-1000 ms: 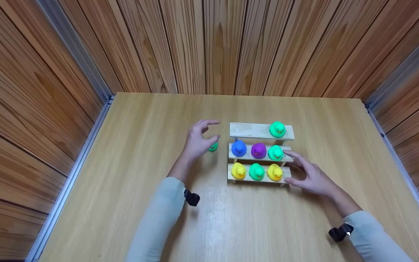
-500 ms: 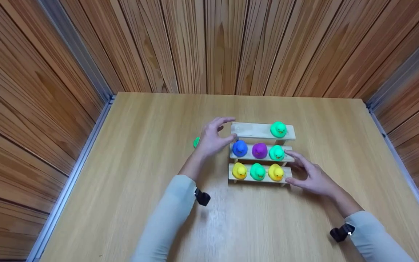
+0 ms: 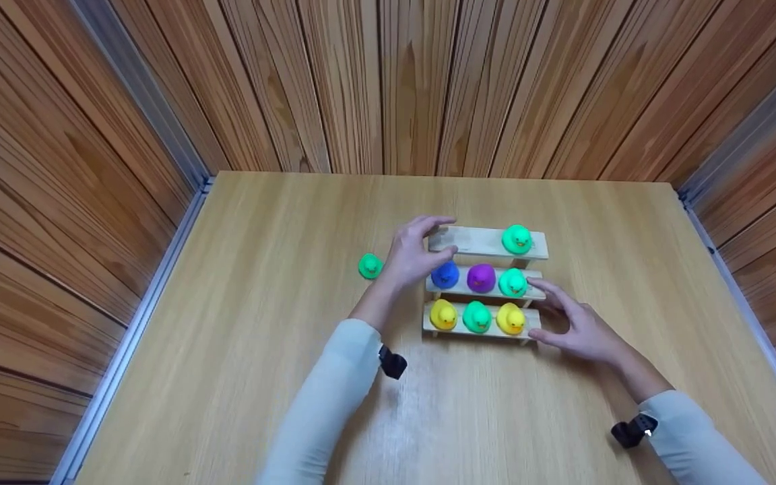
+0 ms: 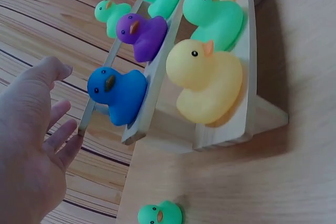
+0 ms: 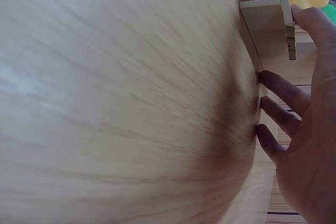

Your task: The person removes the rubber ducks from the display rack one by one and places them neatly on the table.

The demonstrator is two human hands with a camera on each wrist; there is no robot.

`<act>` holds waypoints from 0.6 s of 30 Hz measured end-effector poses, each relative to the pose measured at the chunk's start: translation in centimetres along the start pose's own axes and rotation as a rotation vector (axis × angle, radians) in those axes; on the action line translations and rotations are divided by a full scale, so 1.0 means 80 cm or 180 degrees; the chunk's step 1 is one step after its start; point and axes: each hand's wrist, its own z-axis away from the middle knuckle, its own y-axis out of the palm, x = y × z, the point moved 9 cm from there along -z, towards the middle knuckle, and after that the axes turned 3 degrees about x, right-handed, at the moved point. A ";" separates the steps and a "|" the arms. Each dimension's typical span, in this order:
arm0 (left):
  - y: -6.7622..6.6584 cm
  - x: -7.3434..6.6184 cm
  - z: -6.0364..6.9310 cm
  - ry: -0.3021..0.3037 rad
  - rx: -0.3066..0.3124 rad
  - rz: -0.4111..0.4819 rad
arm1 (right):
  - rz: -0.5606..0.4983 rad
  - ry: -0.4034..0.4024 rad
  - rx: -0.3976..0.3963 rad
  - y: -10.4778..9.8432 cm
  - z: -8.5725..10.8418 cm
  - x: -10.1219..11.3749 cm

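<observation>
A three-step wooden stand [image 3: 455,240] carries several rubber ducks. Its top step bears one green duck [image 3: 516,239] at the right. On the middle step sit a blue duck [image 3: 445,275], a purple duck [image 3: 481,277] and a green duck [image 3: 513,282]. The bottom step has a yellow duck [image 3: 443,314], a green one and another yellow one. My left hand [image 3: 413,254] is at the top step's left end, thumb and forefinger spread, holding no duck. My right hand [image 3: 580,330] is at the stand's right end; its thumb [image 5: 310,20] touches the bottom step, and other fingertips rest on the table.
A loose green duck [image 3: 370,266] lies on the wooden table [image 3: 260,303] left of the stand, behind my left hand. Wood-plank walls [image 3: 401,87] with grey metal edging enclose the table at the back and both sides.
My left hand has moved right, from beside the loose green duck to the top step's left end, uncovering that duck, which now lies farther left. My right hand stays in place.
</observation>
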 end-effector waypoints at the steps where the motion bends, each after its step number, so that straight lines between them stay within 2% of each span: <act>1: 0.000 0.000 0.000 -0.0019 -0.0008 -0.0015 | -0.0002 -0.0002 0.0001 0.000 0.000 0.000; 7: -0.002 -0.007 -0.003 -0.0005 -0.0090 -0.0130 | -0.0014 -0.0027 -0.0014 0.000 -0.001 0.002; 15: 0.005 -0.033 -0.009 0.0322 -0.0067 -0.0024 | -0.0025 -0.0097 -0.0057 -0.002 -0.001 0.004; 18: 0.010 -0.041 -0.011 0.0374 -0.0048 -0.0055 | -0.0030 -0.0069 -0.0009 -0.002 -0.001 0.003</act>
